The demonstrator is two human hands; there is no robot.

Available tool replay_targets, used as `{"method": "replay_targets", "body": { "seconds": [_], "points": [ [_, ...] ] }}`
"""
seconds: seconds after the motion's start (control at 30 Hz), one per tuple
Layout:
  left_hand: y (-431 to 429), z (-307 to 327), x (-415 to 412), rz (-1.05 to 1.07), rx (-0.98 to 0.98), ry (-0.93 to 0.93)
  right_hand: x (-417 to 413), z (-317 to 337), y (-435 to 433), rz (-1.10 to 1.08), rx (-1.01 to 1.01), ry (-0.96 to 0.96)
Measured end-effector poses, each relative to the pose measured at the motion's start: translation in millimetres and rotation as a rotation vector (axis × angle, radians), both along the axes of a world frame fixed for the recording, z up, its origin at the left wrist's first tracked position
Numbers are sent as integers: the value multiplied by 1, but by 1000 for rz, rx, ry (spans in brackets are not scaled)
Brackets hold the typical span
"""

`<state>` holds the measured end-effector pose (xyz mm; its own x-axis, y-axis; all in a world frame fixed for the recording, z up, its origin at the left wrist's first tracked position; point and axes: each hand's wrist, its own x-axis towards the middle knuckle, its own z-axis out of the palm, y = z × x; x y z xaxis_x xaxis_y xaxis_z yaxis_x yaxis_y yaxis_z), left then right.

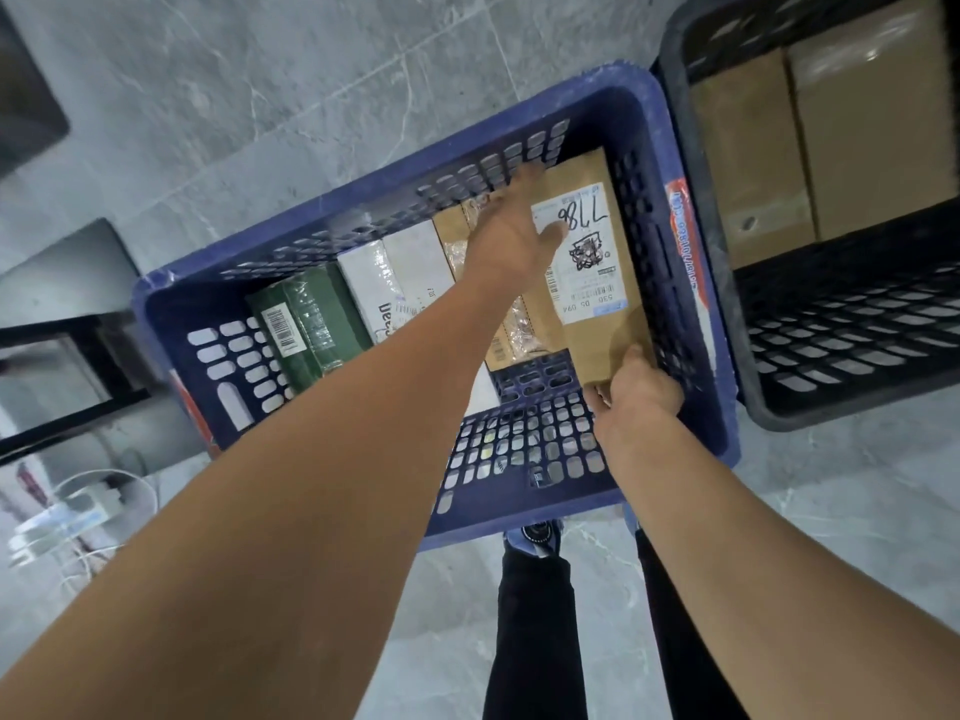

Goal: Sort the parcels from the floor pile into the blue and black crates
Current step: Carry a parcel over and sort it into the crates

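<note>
A brown cardboard parcel [597, 283] with a white shipping label stands on edge inside the blue crate [675, 163], at the crate's right end. My right hand [641, 389] grips its near bottom corner. My left hand [511, 228] lies flat with fingers spread against the parcel's left face and the neighbouring taped box [457, 233]. Standing in a row to the left are a white box [410, 275] and a green box [306, 322]. The black crate [727, 236] stands to the right and holds two brown boxes [810, 142].
The crates rest on a grey marble-pattern tiled floor. A black metal frame [78, 387] and white cables with a power strip [78, 511] lie at the left. My legs and shoes [535, 537] stand just before the blue crate.
</note>
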<state>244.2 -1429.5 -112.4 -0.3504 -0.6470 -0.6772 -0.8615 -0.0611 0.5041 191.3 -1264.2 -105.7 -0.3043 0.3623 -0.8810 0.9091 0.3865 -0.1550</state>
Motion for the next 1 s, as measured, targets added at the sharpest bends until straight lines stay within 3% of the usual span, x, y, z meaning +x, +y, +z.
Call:
{"method": "replay_targets", "body": {
  "seconds": [0.13,0.2,0.33,0.73,1.0],
  "points": [
    [8,-14,-13,-11,-120,-125,-14,-12,-1,53,-37,-109],
    [17,-20,-15,-38,-290,-177,-17,-19,-1,85,-47,-120],
    [44,-33,-5,-309,-640,-166,-17,-30,4,88,-64,-124],
    [46,-49,11,-544,-357,-327,-11,-33,4,149,-155,-147],
    [33,-30,10,-507,-182,-282,-25,-8,17,136,-289,-254]
  ]
}}
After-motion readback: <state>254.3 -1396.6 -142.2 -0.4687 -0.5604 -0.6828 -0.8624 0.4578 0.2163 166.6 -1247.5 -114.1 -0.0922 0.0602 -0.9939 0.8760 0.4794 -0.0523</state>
